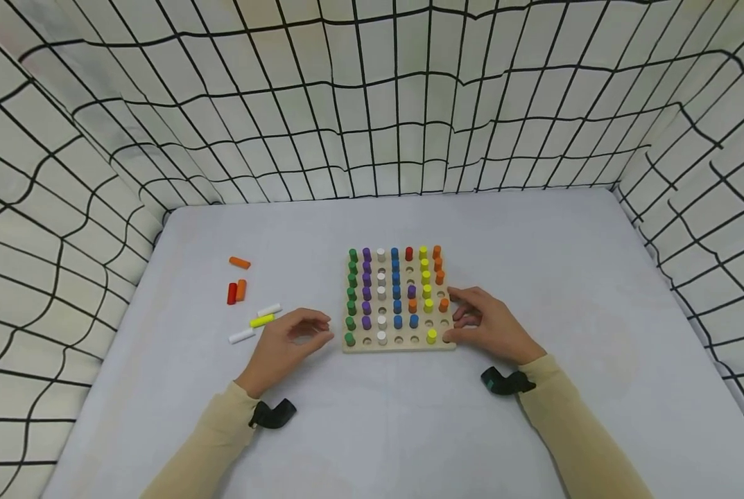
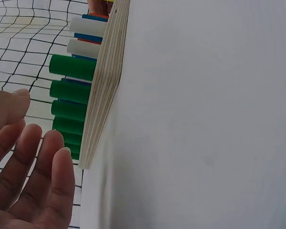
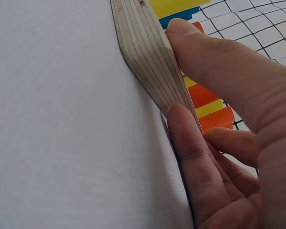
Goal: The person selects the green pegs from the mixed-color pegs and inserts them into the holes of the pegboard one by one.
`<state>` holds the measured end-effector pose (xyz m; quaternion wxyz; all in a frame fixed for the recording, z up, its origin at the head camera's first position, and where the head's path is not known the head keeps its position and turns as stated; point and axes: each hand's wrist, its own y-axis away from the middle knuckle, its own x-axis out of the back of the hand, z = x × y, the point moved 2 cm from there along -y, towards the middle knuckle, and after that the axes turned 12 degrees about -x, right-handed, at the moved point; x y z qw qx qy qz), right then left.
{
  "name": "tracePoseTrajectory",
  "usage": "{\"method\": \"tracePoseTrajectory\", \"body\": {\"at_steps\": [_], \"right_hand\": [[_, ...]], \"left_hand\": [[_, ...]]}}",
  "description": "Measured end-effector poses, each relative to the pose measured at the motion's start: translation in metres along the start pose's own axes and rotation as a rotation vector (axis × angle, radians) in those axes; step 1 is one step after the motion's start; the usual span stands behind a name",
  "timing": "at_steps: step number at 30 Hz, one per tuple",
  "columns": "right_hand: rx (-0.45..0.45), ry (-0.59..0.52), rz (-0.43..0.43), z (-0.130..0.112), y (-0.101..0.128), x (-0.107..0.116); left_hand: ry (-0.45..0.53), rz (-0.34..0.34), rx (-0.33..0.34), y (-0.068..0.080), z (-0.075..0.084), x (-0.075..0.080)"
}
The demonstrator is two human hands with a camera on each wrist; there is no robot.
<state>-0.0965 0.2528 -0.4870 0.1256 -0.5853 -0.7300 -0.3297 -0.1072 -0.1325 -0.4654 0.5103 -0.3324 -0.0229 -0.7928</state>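
A wooden pegboard lies on the white table, holding columns of coloured round pegs, among them green pegs along its left side. Some holes are bare. My right hand holds the board's right edge near the front corner; in the right wrist view the thumb rests over the top edge and a finger touches the side. Off the board's left side, my left hand hovers with fingers loosely bent and nothing between thumb and fingertips. Just beyond it lie a yellow peg and two white pegs.
Farther left on the table lie a red peg beside an orange peg, with another orange peg behind them. Black netting over white walls encloses the back and sides.
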Motion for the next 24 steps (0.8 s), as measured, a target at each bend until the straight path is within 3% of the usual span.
{"method": "tracePoseTrajectory", "body": {"at_steps": [8, 14, 19, 24], "right_hand": [[-0.007, -0.006, -0.004, 0.004, -0.002, 0.0], [-0.006, -0.004, -0.003, 0.004, -0.002, -0.003], [-0.012, -0.011, 0.006, 0.007, 0.001, 0.0], [0.032, -0.02, 0.038, 0.009, 0.004, 0.015]], "left_hand": [[-0.026, 0.092, 0.046, 0.011, -0.012, 0.023], [-0.11, 0.153, 0.029, 0.017, -0.021, 0.04], [-0.257, 0.151, 0.017, 0.016, -0.025, 0.054], [-0.418, 0.114, 0.061, 0.013, -0.026, 0.072]]}}
